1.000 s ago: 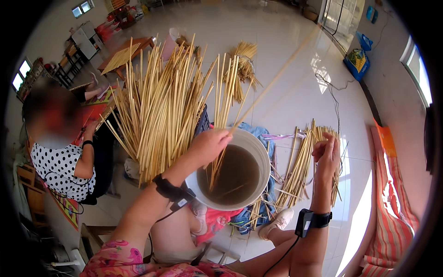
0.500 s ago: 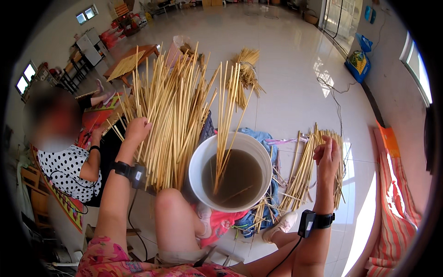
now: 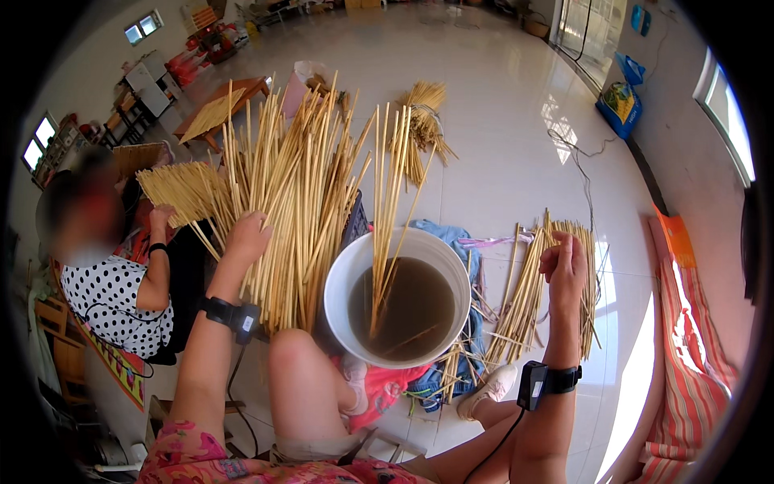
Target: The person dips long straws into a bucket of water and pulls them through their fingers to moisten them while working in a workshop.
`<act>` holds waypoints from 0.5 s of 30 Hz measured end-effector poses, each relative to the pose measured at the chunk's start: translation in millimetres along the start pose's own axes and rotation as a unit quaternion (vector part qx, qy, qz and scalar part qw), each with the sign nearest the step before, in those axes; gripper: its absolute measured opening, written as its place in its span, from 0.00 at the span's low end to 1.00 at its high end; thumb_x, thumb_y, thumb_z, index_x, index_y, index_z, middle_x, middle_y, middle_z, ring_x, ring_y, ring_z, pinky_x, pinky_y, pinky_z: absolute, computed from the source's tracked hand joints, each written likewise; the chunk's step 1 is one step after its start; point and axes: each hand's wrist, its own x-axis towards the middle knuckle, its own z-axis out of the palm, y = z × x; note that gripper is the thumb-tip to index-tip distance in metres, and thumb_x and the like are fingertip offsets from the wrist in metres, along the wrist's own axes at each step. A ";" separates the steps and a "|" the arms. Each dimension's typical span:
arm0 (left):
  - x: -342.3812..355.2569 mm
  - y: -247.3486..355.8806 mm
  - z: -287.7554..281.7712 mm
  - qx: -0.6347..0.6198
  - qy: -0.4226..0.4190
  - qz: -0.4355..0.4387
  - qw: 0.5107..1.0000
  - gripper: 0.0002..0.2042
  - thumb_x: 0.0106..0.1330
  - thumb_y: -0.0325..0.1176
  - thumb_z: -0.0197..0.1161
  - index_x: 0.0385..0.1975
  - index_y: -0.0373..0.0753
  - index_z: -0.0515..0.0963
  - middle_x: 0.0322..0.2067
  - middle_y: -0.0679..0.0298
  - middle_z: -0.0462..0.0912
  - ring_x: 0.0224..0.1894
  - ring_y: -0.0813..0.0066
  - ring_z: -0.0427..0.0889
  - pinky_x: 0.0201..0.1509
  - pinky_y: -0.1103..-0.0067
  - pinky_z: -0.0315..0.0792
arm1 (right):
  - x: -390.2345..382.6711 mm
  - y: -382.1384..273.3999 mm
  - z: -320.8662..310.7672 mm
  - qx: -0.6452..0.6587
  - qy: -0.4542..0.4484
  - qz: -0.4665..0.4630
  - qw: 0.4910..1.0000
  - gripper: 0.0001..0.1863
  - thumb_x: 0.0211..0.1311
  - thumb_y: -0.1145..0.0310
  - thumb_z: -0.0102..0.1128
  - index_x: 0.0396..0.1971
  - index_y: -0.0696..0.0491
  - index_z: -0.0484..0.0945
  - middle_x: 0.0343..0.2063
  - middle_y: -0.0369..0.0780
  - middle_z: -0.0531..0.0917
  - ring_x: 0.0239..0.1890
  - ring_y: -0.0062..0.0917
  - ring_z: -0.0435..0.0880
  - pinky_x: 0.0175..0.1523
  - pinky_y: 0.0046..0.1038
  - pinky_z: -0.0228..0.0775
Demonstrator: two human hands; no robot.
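A thick upright bundle of pale yellow stalks [image 3: 302, 185] stands left of the middle. My left hand [image 3: 248, 236] is against its left side, fingers bent in among the stalks; exactly how many they grip is hidden. Right of the bundle, a white bucket [image 3: 329, 310] holds murky water [image 3: 419, 302], and several long stalks [image 3: 387, 194] lean out of it. My right hand [image 3: 564, 264] hovers at the right, fingers loosely bent and apart, with nothing visible in it. Behind that hand a pile of stalks [image 3: 520, 310] lies on the floor.
At the left a person in a polka-dot top [image 3: 117, 294] holds a flat mat of stalks [image 3: 181, 189]. A tied sheaf [image 3: 423, 121] lies beyond the bucket. Blue cloth [image 3: 431, 389] and pink cloth [image 3: 387, 387] lie under the bucket. A low wooden table [image 3: 222, 109] stands farther back.
My left hand has moved slightly right and down against the stalks. My right hand has barely shifted. The person at the left has brought the flat mat up into view.
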 end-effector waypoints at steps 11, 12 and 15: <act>-11.7 171.3 64.2 -0.394 -0.315 -0.067 0.861 0.12 0.62 0.34 0.55 0.35 0.28 0.74 0.30 0.53 0.78 0.27 0.69 0.81 0.29 0.78 0.76 | -1.1 6.3 5.1 -0.036 -0.043 -0.013 0.998 0.16 0.72 0.62 0.40 0.37 0.58 0.75 0.16 0.33 0.73 0.17 0.12 0.68 0.23 0.15 0.62; -9.7 174.3 76.7 -0.367 -0.342 -0.079 0.862 0.13 0.62 0.34 0.55 0.36 0.27 0.73 0.29 0.52 0.79 0.25 0.69 0.82 0.27 0.78 0.76 | -1.1 8.0 5.6 -0.040 -0.051 -0.010 0.998 0.17 0.72 0.62 0.40 0.37 0.58 0.75 0.16 0.33 0.73 0.17 0.12 0.68 0.23 0.15 0.62; -6.0 178.8 105.3 -0.280 -0.367 -0.118 0.879 0.16 0.62 0.33 0.55 0.40 0.22 0.69 0.30 0.49 0.80 0.22 0.69 0.82 0.22 0.76 0.77 | -5.4 7.8 14.3 -0.054 -0.072 -0.005 0.996 0.17 0.72 0.62 0.40 0.35 0.58 0.75 0.16 0.33 0.73 0.17 0.12 0.68 0.24 0.16 0.62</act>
